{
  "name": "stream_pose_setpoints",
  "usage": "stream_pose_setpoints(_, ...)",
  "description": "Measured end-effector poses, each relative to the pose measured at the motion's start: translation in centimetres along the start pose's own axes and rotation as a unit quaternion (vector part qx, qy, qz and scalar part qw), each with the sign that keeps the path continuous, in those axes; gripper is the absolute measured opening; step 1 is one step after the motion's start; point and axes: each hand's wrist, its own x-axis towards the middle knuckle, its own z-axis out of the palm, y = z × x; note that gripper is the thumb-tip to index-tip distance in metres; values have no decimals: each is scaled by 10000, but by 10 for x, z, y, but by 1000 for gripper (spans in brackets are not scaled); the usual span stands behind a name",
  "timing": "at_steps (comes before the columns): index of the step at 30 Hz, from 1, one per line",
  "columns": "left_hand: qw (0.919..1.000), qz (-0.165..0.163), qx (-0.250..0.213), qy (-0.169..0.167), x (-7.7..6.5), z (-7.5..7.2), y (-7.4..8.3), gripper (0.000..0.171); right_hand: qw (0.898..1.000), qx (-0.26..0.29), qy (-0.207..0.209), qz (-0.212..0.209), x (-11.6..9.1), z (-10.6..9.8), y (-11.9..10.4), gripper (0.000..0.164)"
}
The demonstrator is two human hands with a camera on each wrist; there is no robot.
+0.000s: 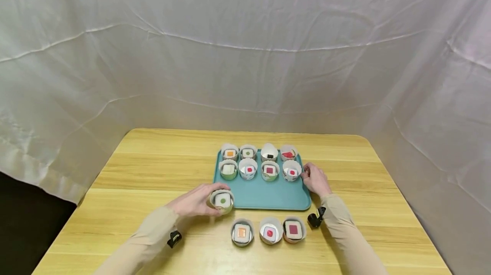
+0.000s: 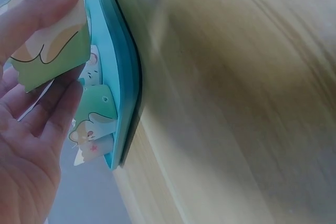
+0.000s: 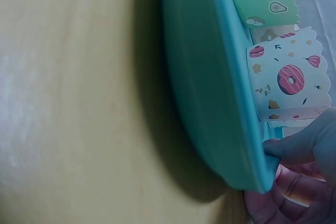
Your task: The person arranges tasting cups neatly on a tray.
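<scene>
My left hand (image 1: 199, 200) grips a green paper baking cup (image 2: 58, 51) between thumb and fingers, near the tray's front left corner. A white square piece with a green dot (image 1: 223, 200) lies inside that cup. At the right side of the blue-green tray (image 1: 264, 196), my right hand (image 1: 316, 178) pinches the rim, thumb on top and fingers below in the right wrist view. Two rows of filled paper cups stand in the tray's back half, among them a donut-print cup (image 3: 289, 77) close to my right thumb.
In front of the tray, on the wooden table (image 1: 153, 160), stand three more cups: one with an orange-topped piece (image 1: 242, 233), one with a red-dotted piece (image 1: 270, 233) and one with a dark-red-topped piece (image 1: 293, 229). Pale fabric (image 1: 245, 74) hangs behind and beside the table.
</scene>
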Motion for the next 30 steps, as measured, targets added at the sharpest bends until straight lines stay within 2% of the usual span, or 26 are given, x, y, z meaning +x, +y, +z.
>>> stream_pose_setpoints(11,9995,-329,28,9,13,-4,-6,64,10000,51,15,-12,0,-2,-2,19)
stream_pose_setpoints(16,9992,-384,66,4,18,-5,-9,65,10000,66,4,-11,0,-2,-2,19)
stream_pose_setpoints(22,9991,-289,293,39,23,-5,-15,63,10000,95,16,-15,0,-2,-3,19)
stream_pose_setpoints(30,9976,-537,426,38,26,-1,-19,65,10000,98,-8,13,-1,-1,-1,19)
